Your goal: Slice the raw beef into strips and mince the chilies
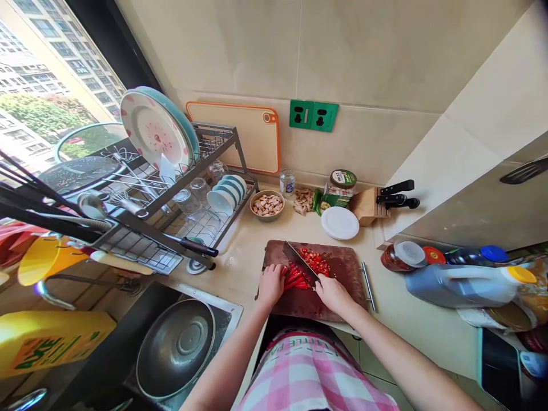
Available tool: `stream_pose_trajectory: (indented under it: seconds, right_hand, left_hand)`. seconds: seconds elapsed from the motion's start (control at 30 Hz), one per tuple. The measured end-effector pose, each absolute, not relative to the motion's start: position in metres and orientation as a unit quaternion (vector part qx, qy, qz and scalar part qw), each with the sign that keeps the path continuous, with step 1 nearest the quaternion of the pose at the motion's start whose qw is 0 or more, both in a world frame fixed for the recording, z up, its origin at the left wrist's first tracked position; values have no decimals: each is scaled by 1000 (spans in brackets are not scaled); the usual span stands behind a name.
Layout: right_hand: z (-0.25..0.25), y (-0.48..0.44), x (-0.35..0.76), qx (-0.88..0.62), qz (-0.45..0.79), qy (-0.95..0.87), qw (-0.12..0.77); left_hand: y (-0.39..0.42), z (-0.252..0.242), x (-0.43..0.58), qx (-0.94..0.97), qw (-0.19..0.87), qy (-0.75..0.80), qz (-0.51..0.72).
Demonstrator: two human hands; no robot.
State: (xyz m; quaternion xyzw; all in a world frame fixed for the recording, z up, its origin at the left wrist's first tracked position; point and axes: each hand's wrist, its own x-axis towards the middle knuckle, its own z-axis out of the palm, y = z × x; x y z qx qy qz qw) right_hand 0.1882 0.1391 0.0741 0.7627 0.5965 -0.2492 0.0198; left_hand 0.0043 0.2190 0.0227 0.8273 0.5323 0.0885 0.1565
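A dark brown cutting board (342, 285) lies on the counter in front of me. Red chili peppers (295, 278) are on it, some still long, with chopped red pieces (317, 261) behind the blade. My right hand (336, 294) grips the handle of a kitchen knife (299, 260), whose dark blade slants across the peppers toward the back left. With bent fingers, my left hand (272, 285) presses the long peppers against the board, just left of the blade. The knife handle is mostly covered by my right hand.
Behind the board stand a bowl of garlic cloves (268, 206), a glass jar (287, 184), ginger (303, 201), a white plate (340, 223) and a knife block (368, 206). Left are a dish rack (214, 165) and a sink holding a wok (176, 348). Right, a large jug (462, 285) stands among jars.
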Motion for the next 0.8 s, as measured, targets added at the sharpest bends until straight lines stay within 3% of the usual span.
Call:
stream_pose_trajectory:
  seconds: [0.3, 0.5, 0.63, 0.8]
  right_hand:
    - [75, 140, 188, 765, -248, 594, 12]
    - [84, 141, 188, 764, -253, 593, 22]
    - [93, 144, 187, 761, -256, 596, 30]
    - [108, 139, 180, 757, -245, 604, 43]
  left_hand:
    - [229, 16, 14, 795, 342, 476, 154]
    - [212, 22, 16, 821, 233, 469, 228]
    - [197, 16, 15, 864, 207, 401, 223]
    - [189, 3, 20, 861, 168, 423, 229]
